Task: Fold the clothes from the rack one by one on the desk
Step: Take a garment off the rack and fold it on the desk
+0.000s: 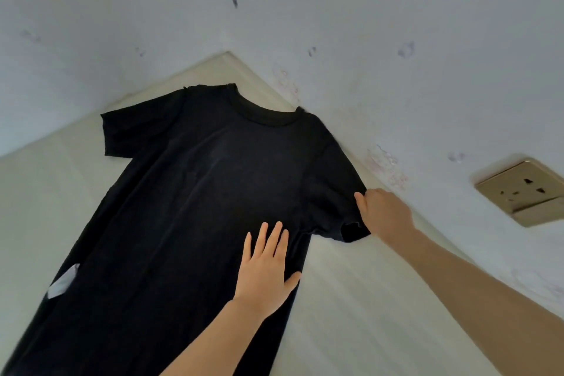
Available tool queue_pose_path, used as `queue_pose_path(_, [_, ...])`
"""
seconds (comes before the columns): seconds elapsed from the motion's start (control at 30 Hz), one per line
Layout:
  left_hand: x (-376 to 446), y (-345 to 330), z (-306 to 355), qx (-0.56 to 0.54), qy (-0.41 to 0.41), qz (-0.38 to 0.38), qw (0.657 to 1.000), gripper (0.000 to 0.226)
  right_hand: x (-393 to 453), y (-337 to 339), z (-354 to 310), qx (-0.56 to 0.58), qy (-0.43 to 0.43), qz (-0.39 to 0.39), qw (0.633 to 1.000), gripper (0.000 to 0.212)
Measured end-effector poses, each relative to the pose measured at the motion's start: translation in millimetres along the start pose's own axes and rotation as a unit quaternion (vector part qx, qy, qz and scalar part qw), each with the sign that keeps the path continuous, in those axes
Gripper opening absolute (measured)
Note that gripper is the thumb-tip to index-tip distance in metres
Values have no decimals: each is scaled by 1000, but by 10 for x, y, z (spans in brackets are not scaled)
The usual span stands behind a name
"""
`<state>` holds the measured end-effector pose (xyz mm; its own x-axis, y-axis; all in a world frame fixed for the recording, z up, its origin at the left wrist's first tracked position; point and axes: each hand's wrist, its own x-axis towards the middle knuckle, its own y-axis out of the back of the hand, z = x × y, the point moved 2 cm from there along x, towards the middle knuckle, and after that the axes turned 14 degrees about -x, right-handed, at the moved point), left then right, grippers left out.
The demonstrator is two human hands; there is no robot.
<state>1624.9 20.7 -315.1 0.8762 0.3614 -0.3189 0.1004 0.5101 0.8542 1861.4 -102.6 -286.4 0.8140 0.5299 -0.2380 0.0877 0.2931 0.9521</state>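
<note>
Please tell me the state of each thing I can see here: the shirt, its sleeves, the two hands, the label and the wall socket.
black T-shirt: spread flat on the desk, not yet folded
right sleeve: pinched at its edge
left sleeve: lying flat
left hand: open, pressing flat on the shirt
right hand: pinching the right sleeve
white label: showing at the side seam
wall socket: nothing plugged in

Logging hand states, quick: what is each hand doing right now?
Left hand: open, pressing flat on the black T-shirt.
Right hand: pinching the T-shirt's sleeve.

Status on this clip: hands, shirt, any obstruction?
Left hand flat on black T-shirt. Right hand pinching its sleeve. Shirt spread on desk, unfolded. Nothing blocking.
</note>
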Motion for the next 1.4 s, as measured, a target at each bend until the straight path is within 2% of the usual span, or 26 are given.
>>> queue_pose_path(0.1, [-86,12,127,-26,-10,29,999,78,108,28,-1,18,-22,-21,999,41])
queue_pose_path(0.23, [-103,-31,226,-47,-32,127,990,57,245,-35,-63,78,-75,-76,991,56])
queue_pose_path(0.3, [-94,-36,267,-40,-18,129,991,50,267,-36,-107,95,-92,-84,988,61])
queue_pose_path(0.37, [-70,-64,286,-41,1,118,992,45,286,-54,-136,102,-90,-96,986,53])
queue_pose_path(0.47, [-31,-51,291,-75,7,136,988,25,347,-70,-129,162,-80,-102,978,15])
queue_pose_path(0.53, [-32,-23,271,-106,1,146,984,17,373,-4,-117,241,-98,-74,963,29])
queue_pose_path(0.6, [-52,36,222,-171,3,142,975,9,352,169,-140,358,-129,-66,922,28])
queue_pose_path(0.7, [-91,140,131,-253,12,119,960,9,421,404,-162,507,-203,-94,832,11])
queue_pose_path(0.77, [-133,239,75,-284,19,121,951,9,582,488,-158,562,-217,-104,792,20])
queue_pose_path(0.87, [-168,402,-26,-374,66,111,918,13,731,720,-362,664,-213,-146,702,50])
queue_pose_path(0.9, [-173,440,-68,-411,93,98,902,14,706,870,-506,690,-187,-159,681,48])
queue_pose_path(0.97, [-192,503,-217,-470,143,81,867,14,672,1125,-842,726,-125,-169,655,26])
queue_pose_path(1.03, [-224,532,-394,-526,180,86,827,13,651,1264,-1140,753,-100,-177,626,5])
queue_pose_path(1.07, [-243,529,-505,-556,204,91,801,12,680,1271,-1282,763,-94,-184,613,3])
queue_pose_path(1.13, [-295,512,-693,-605,254,95,749,10,693,1230,-1510,761,-94,-202,609,9])
queue_pose_path(1.2, [-334,488,-862,-622,284,106,722,10,735,1127,-1703,746,-95,-231,618,29])
queue_pose_path(1.27, [-360,475,-964,-630,300,120,707,9,745,1066,-1831,727,-93,-246,634,37])
queue_pose_path(1.33, [-378,462,-1003,-640,303,117,696,9,762,1069,-1938,717,-94,-238,649,28])
queue_pose_path(1.4, [-388,431,-998,-623,296,99,717,19,812,1071,-2000,692,-101,-229,677,30])
